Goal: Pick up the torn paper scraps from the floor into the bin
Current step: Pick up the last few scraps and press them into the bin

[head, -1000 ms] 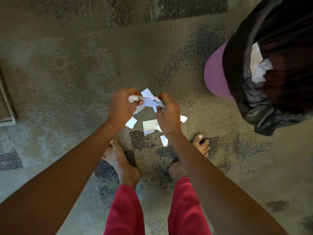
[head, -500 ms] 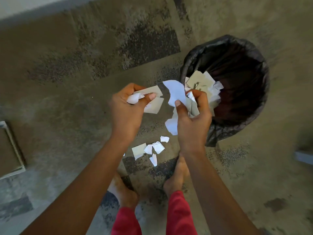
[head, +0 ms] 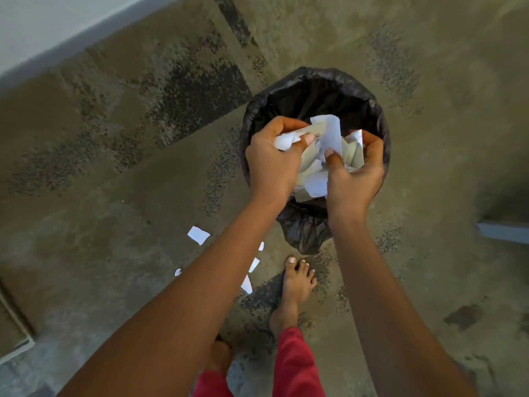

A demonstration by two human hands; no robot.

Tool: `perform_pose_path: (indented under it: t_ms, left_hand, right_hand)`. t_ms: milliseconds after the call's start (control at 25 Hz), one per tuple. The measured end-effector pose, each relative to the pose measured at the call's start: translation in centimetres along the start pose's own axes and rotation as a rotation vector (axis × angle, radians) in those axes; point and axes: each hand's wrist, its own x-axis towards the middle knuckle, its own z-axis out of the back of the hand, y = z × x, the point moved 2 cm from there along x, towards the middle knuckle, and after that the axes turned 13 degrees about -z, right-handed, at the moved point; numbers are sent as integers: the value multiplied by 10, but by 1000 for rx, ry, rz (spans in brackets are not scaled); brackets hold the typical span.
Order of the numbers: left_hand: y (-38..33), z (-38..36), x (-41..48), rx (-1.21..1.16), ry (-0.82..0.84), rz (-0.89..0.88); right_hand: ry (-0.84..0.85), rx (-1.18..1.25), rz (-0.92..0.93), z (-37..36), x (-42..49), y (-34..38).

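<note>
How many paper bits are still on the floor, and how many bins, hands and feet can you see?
Scraps on the floor: 5
Bins: 1
Hands: 2, left hand, right hand
Feet: 2
Total: 10

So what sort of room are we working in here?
Probably an indoor office or home room: patterned carpet tiles, a pale wall with skirting, and a bin lined with a black bag.
</note>
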Motion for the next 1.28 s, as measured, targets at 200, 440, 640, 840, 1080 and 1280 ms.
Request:
perform_pose_path:
  t_ms: [200,440,640,840,1080,1280]
  left_hand:
    - [16,-15,11,23,125,39]
    - [16,2,10,-153,203,101]
    - [11,66,8,-261,-58,-18]
    - [86,147,1,18,-266,-67]
    - [221,181,-52,507,145,-25]
    - [306,171,-101,815,643,-169]
  right_hand:
    - [12,-7,-43,0,19,-14]
    - [23,40,-71,-5,20,-23]
    - [133,54,188,-18,-35,-3]
    - [546,-149,437,-63,-124,-37]
    - [633,-693,204,-107,-110,-206]
    - [433,-1007,48,-101,-77,-310]
